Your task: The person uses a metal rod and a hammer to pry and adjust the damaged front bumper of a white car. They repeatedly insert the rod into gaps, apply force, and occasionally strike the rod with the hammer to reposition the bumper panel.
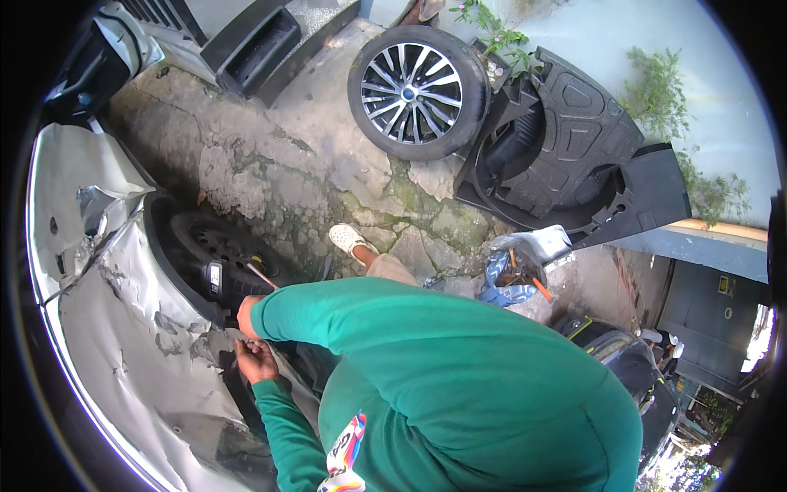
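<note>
At the torn lower edge of a dented silver car panel (106, 320), both hands work close together behind the wheel arch. My left hand (257, 361) is closed, its fingers curled by the panel edge; what they hold, if anything, I cannot make out. Just above it my right hand (247, 318) reaches in beside the arch, its fingers hidden. A thin pale pinkish rod (262, 276) sticks out beyond the right hand, and whether the hand grips it is unclear. Inside the arch sits a black wheel (225, 244), with a white label (215, 277) on a dark part near it.
A loose wheel with a silver-and-black rim (410, 93) lies on the cracked concrete (311, 164). Beside it a black moulded plastic liner (566, 139) leans by the wall. A plastic bag of odds and ends (512, 275) and a dark bag (623, 361) are to the right.
</note>
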Demonstrator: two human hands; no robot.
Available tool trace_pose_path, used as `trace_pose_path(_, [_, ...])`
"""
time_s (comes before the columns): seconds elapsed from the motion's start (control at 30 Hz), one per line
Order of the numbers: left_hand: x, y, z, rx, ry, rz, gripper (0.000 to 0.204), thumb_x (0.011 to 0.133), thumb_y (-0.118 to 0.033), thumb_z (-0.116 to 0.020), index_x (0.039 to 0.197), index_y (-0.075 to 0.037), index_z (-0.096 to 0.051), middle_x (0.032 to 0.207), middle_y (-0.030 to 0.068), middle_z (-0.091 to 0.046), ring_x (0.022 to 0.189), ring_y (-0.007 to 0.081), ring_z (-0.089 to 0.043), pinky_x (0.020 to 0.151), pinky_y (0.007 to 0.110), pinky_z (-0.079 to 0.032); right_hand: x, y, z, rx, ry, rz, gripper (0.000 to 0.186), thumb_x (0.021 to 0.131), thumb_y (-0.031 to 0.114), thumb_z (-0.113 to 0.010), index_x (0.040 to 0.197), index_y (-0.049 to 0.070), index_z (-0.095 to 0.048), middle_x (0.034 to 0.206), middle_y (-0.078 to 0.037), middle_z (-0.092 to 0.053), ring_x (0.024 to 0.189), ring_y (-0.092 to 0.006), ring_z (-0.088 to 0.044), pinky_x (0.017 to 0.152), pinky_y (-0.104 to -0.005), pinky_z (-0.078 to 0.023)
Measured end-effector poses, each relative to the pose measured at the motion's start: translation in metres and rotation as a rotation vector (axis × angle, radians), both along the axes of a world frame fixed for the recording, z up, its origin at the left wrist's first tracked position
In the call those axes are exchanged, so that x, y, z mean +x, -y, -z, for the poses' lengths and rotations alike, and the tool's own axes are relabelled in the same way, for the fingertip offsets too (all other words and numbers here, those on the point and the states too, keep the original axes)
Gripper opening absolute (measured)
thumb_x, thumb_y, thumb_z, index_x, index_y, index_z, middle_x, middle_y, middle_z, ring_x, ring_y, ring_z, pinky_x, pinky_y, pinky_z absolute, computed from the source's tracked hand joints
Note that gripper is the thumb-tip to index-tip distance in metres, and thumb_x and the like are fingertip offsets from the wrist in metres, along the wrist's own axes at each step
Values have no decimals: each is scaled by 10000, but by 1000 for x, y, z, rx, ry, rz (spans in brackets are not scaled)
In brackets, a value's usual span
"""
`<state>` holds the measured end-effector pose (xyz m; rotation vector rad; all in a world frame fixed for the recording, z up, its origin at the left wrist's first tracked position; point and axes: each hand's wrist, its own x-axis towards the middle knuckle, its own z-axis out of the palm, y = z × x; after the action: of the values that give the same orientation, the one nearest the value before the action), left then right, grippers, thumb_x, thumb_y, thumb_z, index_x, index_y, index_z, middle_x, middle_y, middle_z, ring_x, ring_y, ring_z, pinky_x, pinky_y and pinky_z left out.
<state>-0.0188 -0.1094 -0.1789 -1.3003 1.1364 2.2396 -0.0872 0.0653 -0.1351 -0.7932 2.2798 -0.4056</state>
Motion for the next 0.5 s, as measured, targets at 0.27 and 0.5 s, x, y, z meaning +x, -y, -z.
trace_pose_path(0.27, [0, 7, -14, -150, 16, -101, 291, 1087, -351, -558, 1019, -69, -552, 768, -22, -464, 601, 90, -427, 588, 245, -468, 7, -7, 14, -93, -95, 118, 260, 826, 221, -669, 995, 94, -820, 973, -118, -788, 922, -327, -758, 693, -508, -591])
trace_pose_path(0.5, [17, 27, -15, -131, -1, -344, 324, 1049, -414, -594, 1115, -97, -594, 748, -31, -426, 595, 98, -387, 573, 245, -409, 14, -6, 5, -267, -62, 112, 211, 750, 182, -692, 877, 54, -803, 882, -173, -770, 865, -350, -760, 732, -482, -608])
